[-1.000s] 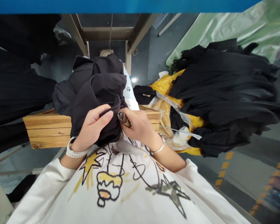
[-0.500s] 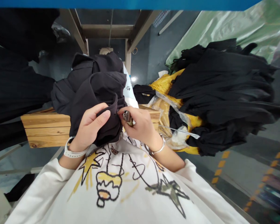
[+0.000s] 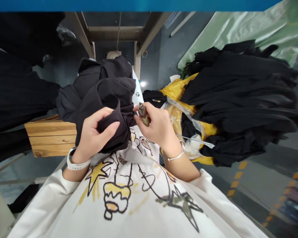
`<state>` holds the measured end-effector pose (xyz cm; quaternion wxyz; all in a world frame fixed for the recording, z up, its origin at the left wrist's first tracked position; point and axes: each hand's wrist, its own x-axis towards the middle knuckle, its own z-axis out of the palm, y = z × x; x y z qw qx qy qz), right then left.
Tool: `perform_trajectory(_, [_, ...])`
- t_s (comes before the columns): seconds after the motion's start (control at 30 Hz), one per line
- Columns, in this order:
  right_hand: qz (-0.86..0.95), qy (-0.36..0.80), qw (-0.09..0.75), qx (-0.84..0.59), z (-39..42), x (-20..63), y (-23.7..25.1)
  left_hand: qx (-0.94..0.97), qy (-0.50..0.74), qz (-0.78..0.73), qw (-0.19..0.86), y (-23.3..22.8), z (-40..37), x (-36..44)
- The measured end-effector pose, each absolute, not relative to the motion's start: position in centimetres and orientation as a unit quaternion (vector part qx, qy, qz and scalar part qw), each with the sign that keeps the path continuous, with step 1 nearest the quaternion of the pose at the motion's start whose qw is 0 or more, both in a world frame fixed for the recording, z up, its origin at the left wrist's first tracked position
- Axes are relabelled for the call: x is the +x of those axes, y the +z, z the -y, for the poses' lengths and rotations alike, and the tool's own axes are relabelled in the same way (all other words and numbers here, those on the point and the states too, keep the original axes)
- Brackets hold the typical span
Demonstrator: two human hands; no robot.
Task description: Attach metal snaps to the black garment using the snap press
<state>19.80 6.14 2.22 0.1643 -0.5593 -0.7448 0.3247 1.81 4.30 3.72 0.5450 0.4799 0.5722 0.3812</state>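
Note:
A dark grey garment [image 3: 99, 89] lies bunched over my lap and a wooden box. My left hand [image 3: 94, 135] pinches a fold of this garment, thumb on top, a white band on the wrist. My right hand [image 3: 157, 127] holds small metal thread snips [image 3: 143, 114], their tip against the fabric edge just right of the left hand's fold. A silver bangle sits on the right wrist. Below both hands is my white printed shirt [image 3: 129, 195].
A wooden box [image 3: 49, 135] stands left under the garment. A heap of black garments [image 3: 240, 99] rests on yellow cloth and clear plastic at right. More black fabric [image 3: 12, 92] hangs at left. A metal table frame [image 3: 114, 33] is ahead, green plastic sheeting at top right.
My right hand has lifted up and to the right with the snips, now at the fabric's upper edge. My left hand has regripped the fold slightly higher.

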Motion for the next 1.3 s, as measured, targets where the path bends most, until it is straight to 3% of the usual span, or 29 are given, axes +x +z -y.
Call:
perform_trajectory(0.13, [0.736, 0.317, 0.142, -0.581, -6.8, 20.3, 2.3, 0.616, 0.344, -0.606, 0.367, 4.2, -4.5, 1.4])
perform_trajectory(0.27, [0.728, 0.305, 0.120, -0.602, -7.2, 20.5, 2.3, 0.664, 0.340, -0.591, 0.308, 4.3, -4.3, 0.8])
perform_trajectory(0.43, [0.725, 0.302, 0.102, -0.611, -7.5, 20.5, 2.1, 0.630, 0.365, -0.570, 0.381, 4.3, -4.4, 0.7])
perform_trajectory(0.73, [0.735, 0.296, 0.062, -0.607, -8.1, 20.2, 1.9, 0.366, 0.498, -0.523, 0.587, 3.0, -4.7, 0.5])
perform_trajectory(0.97, [0.810, 0.253, 0.051, -0.526, -9.4, 19.3, 3.8, 0.336, 0.609, -0.527, 0.488, 3.6, -7.9, 0.3])
perform_trajectory(1.3, [0.892, 0.160, 0.037, -0.421, -12.1, 17.3, 8.0, 0.346, 0.504, -0.504, 0.610, 4.0, -8.6, 0.4])
